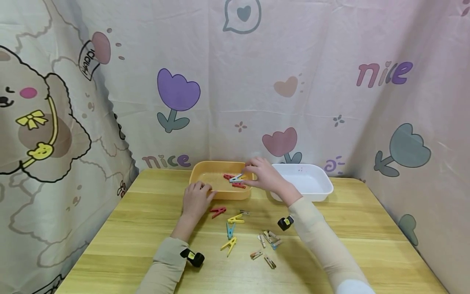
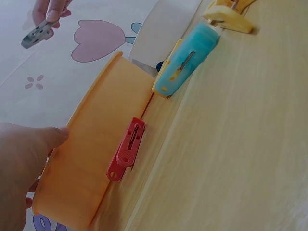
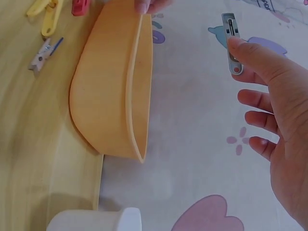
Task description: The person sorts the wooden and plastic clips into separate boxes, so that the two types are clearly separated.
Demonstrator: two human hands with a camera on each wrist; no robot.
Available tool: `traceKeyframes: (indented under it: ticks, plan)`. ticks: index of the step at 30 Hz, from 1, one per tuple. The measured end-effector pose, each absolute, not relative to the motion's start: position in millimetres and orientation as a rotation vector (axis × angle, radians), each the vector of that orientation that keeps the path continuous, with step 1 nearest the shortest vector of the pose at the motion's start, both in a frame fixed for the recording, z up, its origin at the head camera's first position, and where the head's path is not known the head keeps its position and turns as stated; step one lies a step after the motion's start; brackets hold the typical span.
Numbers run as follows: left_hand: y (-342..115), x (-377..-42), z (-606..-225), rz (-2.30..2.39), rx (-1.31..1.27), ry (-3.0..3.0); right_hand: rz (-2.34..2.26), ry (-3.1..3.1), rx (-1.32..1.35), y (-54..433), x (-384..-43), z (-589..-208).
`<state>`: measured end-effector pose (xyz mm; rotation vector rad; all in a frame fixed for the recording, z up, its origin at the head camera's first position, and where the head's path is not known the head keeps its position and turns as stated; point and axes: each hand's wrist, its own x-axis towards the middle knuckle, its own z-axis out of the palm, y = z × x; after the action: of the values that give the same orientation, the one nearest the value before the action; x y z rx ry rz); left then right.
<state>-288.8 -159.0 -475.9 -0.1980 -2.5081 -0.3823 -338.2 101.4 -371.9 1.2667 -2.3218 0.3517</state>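
Observation:
An orange plastic basin [image 1: 231, 195] stands at the back of the table. My left hand [image 1: 194, 201] grips its near-left rim, thumb [image 2: 55, 137] on the wall in the left wrist view. Above the basin's right part, my right hand [image 1: 267, 176] pinches a pale blue-grey clothespin [image 3: 231, 48] between thumb and forefinger, the other fingers loosely bent. Red clothespins [image 1: 238, 185] show inside the basin, partly behind the held one. In front of the basin lie a red clothespin [image 1: 218, 212], yellow clothespins [image 1: 229, 245] and a blue clothespin [image 1: 230, 230].
A white basin [image 1: 323, 192] stands right of the orange one, partly behind my right hand. Several small wooden-looking clothespins [image 1: 269, 261] lie scattered on the wooden table [image 1: 147, 228] at centre right. A patterned curtain [image 1: 235, 90] hangs behind the table.

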Motion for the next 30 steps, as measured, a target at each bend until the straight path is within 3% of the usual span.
traceKeyframes:
  ticks: [30]
  plan:
    - [-158.5, -290.2, -477.0, -0.387, -0.2, -2.498, 0.559, -2.655, 0.969, 62.7, -390.4, -404.5]
